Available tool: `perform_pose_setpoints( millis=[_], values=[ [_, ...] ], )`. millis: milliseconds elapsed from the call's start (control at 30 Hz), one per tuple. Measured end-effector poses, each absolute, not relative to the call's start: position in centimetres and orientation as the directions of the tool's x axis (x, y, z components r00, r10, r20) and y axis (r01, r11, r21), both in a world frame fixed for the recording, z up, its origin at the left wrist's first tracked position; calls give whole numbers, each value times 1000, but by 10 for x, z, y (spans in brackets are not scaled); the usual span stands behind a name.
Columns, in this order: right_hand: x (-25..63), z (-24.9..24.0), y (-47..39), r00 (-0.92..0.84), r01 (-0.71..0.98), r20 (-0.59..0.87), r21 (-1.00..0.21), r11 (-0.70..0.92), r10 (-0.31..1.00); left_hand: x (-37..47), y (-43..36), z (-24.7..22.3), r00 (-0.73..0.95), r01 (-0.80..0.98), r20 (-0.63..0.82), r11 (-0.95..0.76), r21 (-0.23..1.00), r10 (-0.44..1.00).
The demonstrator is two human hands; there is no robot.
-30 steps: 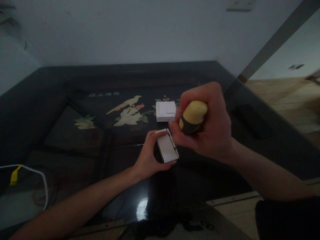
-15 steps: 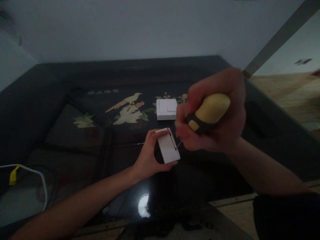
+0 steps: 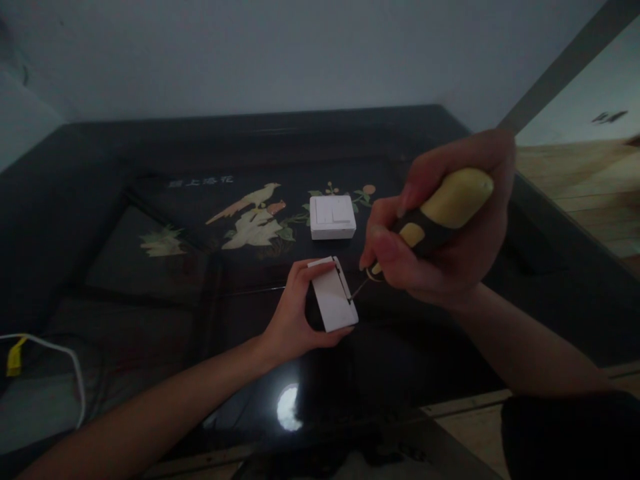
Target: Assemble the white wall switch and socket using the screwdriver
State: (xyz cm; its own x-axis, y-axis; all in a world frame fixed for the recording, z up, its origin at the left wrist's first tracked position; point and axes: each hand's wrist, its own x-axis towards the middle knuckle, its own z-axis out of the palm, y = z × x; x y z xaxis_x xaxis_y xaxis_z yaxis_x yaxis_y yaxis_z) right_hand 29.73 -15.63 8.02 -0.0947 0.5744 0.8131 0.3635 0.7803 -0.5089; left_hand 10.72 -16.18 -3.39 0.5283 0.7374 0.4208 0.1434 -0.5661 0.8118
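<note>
My left hand [image 3: 293, 313] grips a white wall switch [image 3: 331, 300] by its two ends, fingers at the far end and thumb at the near end. The switch is tilted on its side, with a dark slot along its right edge. My right hand [image 3: 450, 233] is wrapped round the yellow and black handle of a screwdriver [image 3: 457, 197]. Its thin metal shaft slants down to the left, and the tip meets the slot near the switch's lower right part. A second white switch [image 3: 333, 217], boxy with square rocker buttons, sits flat just beyond.
The glossy black table [image 3: 240, 407] carries an inlaid bird and flower picture [image 3: 255, 223]. A white cable [image 3: 75, 363] with a yellow tag [image 3: 15, 359] lies at the left. Behind the table stands a pale wall [image 3: 250, 60]; wooden flooring [image 3: 575, 187] shows at the right.
My right hand and the screwdriver handle have moved right, showing more of the shaft. The tip stays at the slot, and my left hand keeps its grip. The view has shifted slightly.
</note>
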Motion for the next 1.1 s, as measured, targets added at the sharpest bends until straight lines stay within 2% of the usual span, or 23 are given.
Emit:
perform_pose_setpoints(
  millis=[167, 267, 433, 533, 633, 767, 900, 967, 1100],
  values=[
    [298, 84, -157, -114, 254, 812, -533, 807, 572, 107, -162, -34, 518, 146, 427, -569, 809, 741],
    [295, 92, -156, -257, 250, 796, -493, 833, 548, 106, -163, -35, 513, 182, 396, -548, 816, 761],
    [282, 105, -146, -509, 431, 580, -467, 772, 636, 106, -163, -35, 499, 252, 363, -533, 808, 787],
    [276, 108, -138, -624, 392, 485, -485, 782, 613, 106, -163, -34, 496, 287, 351, -532, 797, 794],
    [276, 106, -139, -596, 368, 524, -495, 787, 609, 106, -163, -35, 495, 289, 347, -527, 799, 797],
    [279, 102, -153, -404, 477, 651, -450, 755, 643, 106, -165, -36, 484, 255, 370, -533, 807, 793],
    [279, 101, -163, -280, 533, 702, -453, 714, 654, 106, -165, -37, 479, 250, 386, -544, 801, 788],
    [280, 102, -162, -289, 510, 692, -474, 718, 662, 106, -164, -38, 480, 257, 381, -542, 800, 790],
    [281, 104, -152, -428, 389, 621, -529, 754, 657, 106, -164, -39, 482, 269, 361, -527, 806, 798]
  ],
)
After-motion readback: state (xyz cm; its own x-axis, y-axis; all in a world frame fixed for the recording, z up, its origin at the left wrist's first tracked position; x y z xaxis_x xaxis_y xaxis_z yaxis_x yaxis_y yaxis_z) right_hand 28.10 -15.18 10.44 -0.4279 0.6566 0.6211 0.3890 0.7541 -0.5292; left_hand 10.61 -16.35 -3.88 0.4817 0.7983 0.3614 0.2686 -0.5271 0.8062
